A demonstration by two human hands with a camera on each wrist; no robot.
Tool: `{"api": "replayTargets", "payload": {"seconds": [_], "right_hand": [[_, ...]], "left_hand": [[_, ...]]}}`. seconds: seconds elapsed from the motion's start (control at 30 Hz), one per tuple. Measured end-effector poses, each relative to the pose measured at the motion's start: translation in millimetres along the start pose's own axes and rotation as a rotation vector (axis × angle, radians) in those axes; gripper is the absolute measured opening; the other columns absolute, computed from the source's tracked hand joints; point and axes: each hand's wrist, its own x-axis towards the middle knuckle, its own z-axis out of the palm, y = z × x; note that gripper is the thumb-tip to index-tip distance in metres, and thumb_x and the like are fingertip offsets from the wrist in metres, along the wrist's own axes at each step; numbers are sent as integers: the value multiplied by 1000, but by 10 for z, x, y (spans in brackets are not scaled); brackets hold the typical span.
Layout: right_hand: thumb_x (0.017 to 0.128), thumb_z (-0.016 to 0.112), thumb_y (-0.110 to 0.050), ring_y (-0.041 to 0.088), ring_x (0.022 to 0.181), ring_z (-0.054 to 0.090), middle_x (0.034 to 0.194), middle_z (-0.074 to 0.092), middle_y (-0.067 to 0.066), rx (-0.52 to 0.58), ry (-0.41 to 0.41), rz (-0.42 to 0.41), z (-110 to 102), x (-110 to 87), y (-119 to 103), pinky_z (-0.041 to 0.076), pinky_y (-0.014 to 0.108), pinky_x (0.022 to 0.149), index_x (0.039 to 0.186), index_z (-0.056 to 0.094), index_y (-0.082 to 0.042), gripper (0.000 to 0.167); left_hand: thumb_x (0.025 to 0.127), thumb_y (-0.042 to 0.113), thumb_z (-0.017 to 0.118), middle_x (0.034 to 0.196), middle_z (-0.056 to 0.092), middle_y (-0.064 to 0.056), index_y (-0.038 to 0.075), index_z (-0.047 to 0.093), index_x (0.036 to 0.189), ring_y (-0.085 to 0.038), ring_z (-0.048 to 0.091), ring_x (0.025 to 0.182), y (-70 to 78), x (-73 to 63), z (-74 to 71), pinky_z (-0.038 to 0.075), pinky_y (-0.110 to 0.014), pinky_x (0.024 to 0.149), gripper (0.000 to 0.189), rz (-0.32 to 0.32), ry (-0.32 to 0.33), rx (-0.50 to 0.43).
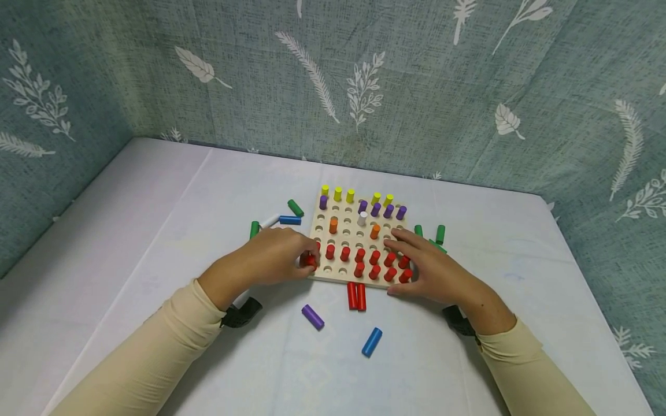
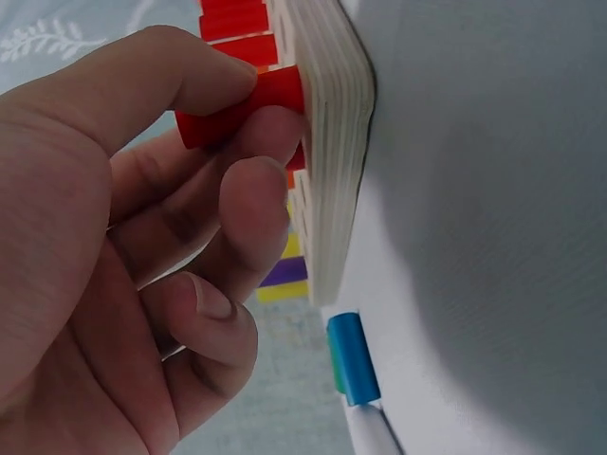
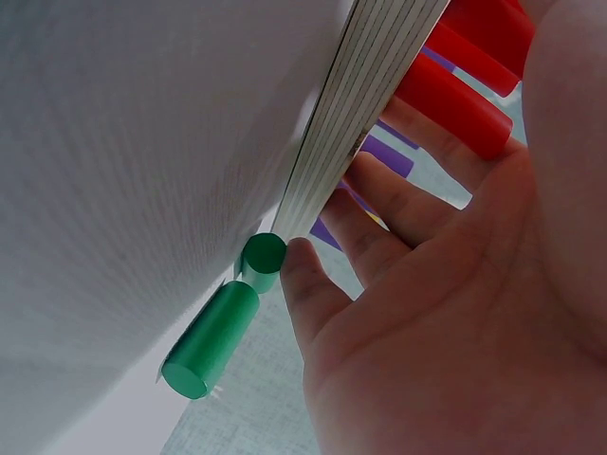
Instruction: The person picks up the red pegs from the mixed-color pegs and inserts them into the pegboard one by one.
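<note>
A pale wooden pegboard [image 1: 335, 275] lies on the table, with yellow, purple, orange, white and red pegs standing in its holes. At its near left corner my left hand [image 1: 276, 255] pinches a red peg [image 2: 211, 121] between thumb and fingers. That peg is upright at the corner, its lower end against the board; whether it sits in a hole is hidden. My right hand [image 1: 429, 267] rests along the right side of the board, fingers spread and loosely bent, touching its edge beside the red pegs [image 3: 460, 104]. Nothing is held in it.
Two red pegs [image 1: 356, 296] lie before the board, with a purple peg [image 1: 313, 317] and a blue peg [image 1: 372, 342] nearer. Left of the board are green pegs [image 1: 295, 208], another blue peg [image 1: 290, 220] and a white one. More green pegs [image 3: 211, 343] lie to the right.
</note>
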Motion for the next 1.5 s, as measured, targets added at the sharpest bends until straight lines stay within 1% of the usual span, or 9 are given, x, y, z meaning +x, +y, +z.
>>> {"api": "replayTargets", "payload": {"seconds": [0.27,0.37,0.5,0.7,0.9,1.13,1.3,1.4,1.5], "right_hand": [[74,86,-48,35,151,25,165,24,8,11,-8,2,10,0,13,34,60,113,153,42,-20,96],[74,86,-48,35,151,25,165,25,9,6,-8,1,13,-1,18,34,60,113,153,42,-19,95],[74,86,-48,35,151,25,165,25,8,-1,2,-6,14,3,19,34,60,114,153,42,-20,95],[74,86,-47,36,150,26,165,26,9,2,6,-14,29,-1,16,34,61,114,153,43,-19,94],[74,86,-48,35,150,26,165,26,9,-10,15,-8,20,5,22,35,60,113,153,43,-19,94],[74,86,-49,36,151,26,165,26,9,-4,2,0,24,2,22,35,60,113,153,42,-19,95],[73,87,-47,35,151,26,164,26,8,-3,22,-3,-5,11,16,35,60,113,153,43,-20,94],[74,86,-47,36,151,25,165,26,8,7,13,-1,-10,12,11,35,61,113,153,43,-20,94],[74,86,-48,36,151,25,165,25,9,6,1,1,-8,9,7,34,61,113,153,42,-20,95]], "left_hand": [[88,26,77,76,63,9,18,74,98,-11,54,75,14,17,37,44,-24,64,13,-1,-2,12],[87,25,77,79,64,10,19,74,103,-11,55,76,17,9,26,45,-24,66,17,-5,-1,-6],[87,25,78,81,65,11,21,74,110,-9,55,75,23,-13,7,46,-24,66,23,-5,24,-33],[88,26,77,75,63,13,22,74,109,-6,53,67,59,-37,-2,43,-23,59,22,22,59,-38],[89,27,77,72,62,14,21,73,110,-5,52,65,152,-54,-32,43,-22,59,22,71,93,-17],[90,24,75,68,59,12,20,74,110,-4,50,62,283,-32,46,40,-19,55,20,113,65,-3],[90,25,75,70,61,13,22,75,113,-4,52,62,367,-10,103,43,-20,58,23,122,37,-18],[90,25,75,75,65,12,23,75,113,-3,54,64,388,-13,134,46,-21,61,23,130,29,-17],[90,25,75,85,72,11,23,75,113,-2,57,66,394,-26,146,47,-20,64,23,138,29,-12]]}}
